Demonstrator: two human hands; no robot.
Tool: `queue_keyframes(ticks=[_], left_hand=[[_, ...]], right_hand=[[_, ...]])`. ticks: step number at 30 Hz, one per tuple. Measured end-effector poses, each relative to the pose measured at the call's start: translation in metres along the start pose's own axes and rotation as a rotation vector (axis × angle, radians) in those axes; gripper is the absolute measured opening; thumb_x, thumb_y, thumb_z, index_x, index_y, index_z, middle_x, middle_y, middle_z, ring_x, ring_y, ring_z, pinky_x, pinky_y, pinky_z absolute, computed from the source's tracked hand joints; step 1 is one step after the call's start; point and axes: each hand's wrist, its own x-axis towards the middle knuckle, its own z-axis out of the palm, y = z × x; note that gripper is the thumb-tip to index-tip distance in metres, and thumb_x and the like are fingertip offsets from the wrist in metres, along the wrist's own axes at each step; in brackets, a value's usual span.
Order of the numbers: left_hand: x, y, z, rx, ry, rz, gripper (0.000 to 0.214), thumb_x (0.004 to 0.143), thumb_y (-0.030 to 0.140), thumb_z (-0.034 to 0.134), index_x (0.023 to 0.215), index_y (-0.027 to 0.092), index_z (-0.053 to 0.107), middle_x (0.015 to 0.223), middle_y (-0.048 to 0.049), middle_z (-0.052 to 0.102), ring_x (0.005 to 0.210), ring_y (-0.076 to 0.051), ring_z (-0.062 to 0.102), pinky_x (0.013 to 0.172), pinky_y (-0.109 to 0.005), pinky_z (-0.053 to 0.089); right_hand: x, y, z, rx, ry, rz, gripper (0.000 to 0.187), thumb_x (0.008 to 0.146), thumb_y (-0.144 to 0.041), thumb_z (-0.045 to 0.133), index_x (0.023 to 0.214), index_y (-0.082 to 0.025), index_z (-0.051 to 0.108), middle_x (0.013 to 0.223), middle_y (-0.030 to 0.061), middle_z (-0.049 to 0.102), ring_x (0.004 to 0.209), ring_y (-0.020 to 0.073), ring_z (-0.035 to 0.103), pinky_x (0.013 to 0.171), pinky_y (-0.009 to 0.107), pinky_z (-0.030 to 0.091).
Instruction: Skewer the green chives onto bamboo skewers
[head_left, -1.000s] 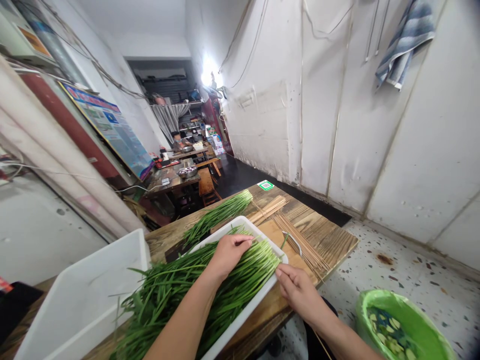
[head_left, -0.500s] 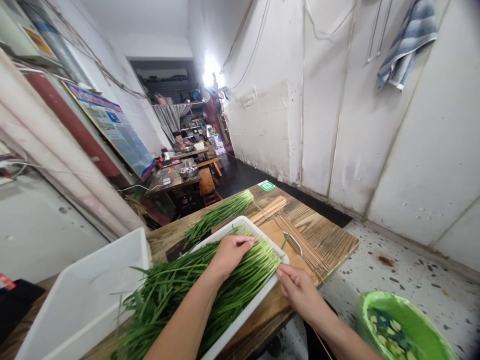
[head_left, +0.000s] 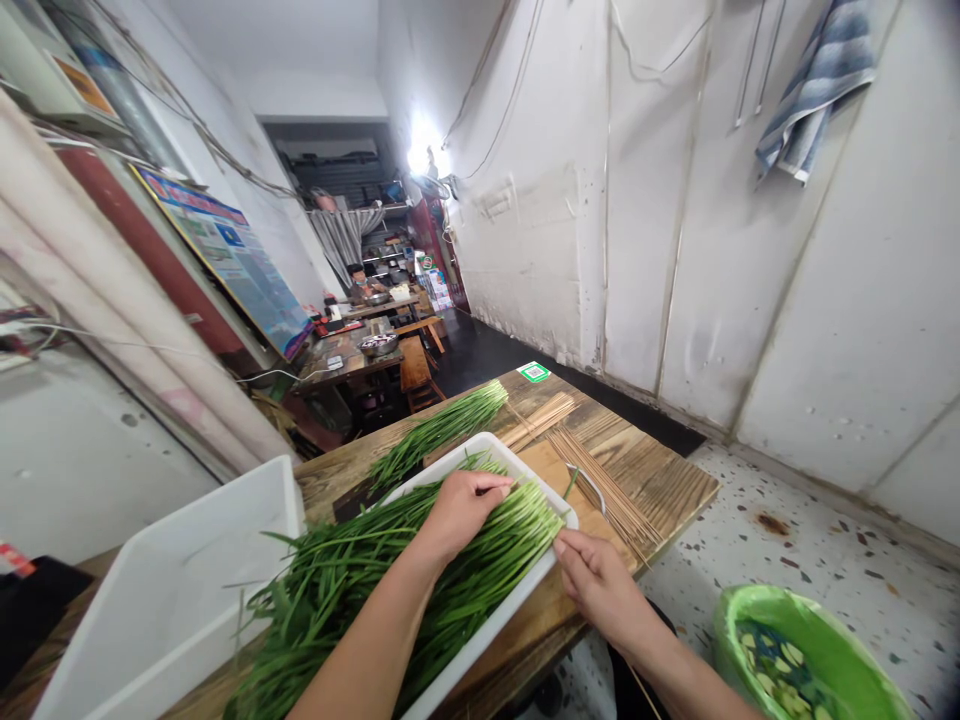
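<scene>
The green stalks (head_left: 480,570) lie in a white tray (head_left: 495,622) on the worktop (head_left: 667,480). Their long axis runs slantwise: the pale cut ends point to the far right, and the dark leaf tips point back to the near left, where they spread over the tray's edge. The left hand (head_left: 463,508) is above the pale part, thumb and fingers drawn close together; whether something is pinched there, I cannot tell. The right hand (head_left: 592,570) is narrow too, fingers folded, at the tray's right corner beside the cut ends; what it holds is hidden.

Under this corner is a cutting board (head_left: 547,468) with a metal handle (head_left: 592,487). Thin sticks (head_left: 611,500) lie just beyond it, so the room on this side is limited, but bare wood remains toward the right corner of the worktop. On the far side, near the tray, rests a second bunch (head_left: 442,430), parallel in direction. On the left, a white container (head_left: 169,540) stands close and leaves little space.

Past the right edge there is speckled floor (head_left: 739,500) with a green tub (head_left: 840,640). A stained pale wall (head_left: 517,270) closes the right side of the room. Farther back, a person (head_left: 358,285) is behind another table.
</scene>
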Motion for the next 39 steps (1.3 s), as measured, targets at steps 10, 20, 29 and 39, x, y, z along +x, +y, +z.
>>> queue_keyframes(ticks=[10,20,29,39], left_hand=[[0.001,-0.007,-0.023,0.233,0.041,0.097,0.031,0.081,0.029,0.043,0.099,0.019,0.067,0.101,-0.0040,0.067,0.095,-0.019,0.059,0.087,-0.029,0.041],[0.016,-0.031,-0.012,0.815,0.163,0.023,0.020,0.078,0.032,0.050,0.076,0.023,0.069,0.084,-0.0066,0.065,0.088,-0.023,0.053,0.074,-0.033,0.031],[0.026,-0.023,0.005,0.860,0.146,0.011,0.025,0.078,0.025,0.046,0.066,0.018,0.067,0.082,-0.0096,0.065,0.086,-0.026,0.053,0.074,-0.039,0.032],[0.010,-0.018,-0.005,0.287,0.125,0.098,0.022,0.075,0.028,0.051,0.083,0.023,0.071,0.088,-0.0014,0.071,0.083,-0.017,0.062,0.080,-0.027,0.043]], right_hand=[[-0.001,0.000,0.000,-0.055,0.027,-0.040,0.032,0.087,-0.041,0.039,0.063,-0.019,0.038,0.047,-0.0084,0.028,0.042,0.0071,0.024,0.040,0.021,0.018],[0.000,0.004,-0.003,-0.094,0.003,-0.054,0.033,0.089,-0.039,0.038,0.063,-0.019,0.038,0.048,-0.0081,0.028,0.044,0.0073,0.024,0.041,0.021,0.019],[-0.001,0.004,-0.003,-0.061,-0.014,-0.015,0.032,0.089,-0.040,0.037,0.065,-0.019,0.038,0.047,-0.0089,0.028,0.041,0.0069,0.023,0.039,0.020,0.018],[-0.001,-0.001,-0.003,-0.048,-0.020,-0.031,0.032,0.088,-0.039,0.038,0.064,-0.019,0.037,0.047,-0.0088,0.027,0.042,0.0071,0.023,0.040,0.021,0.017]])
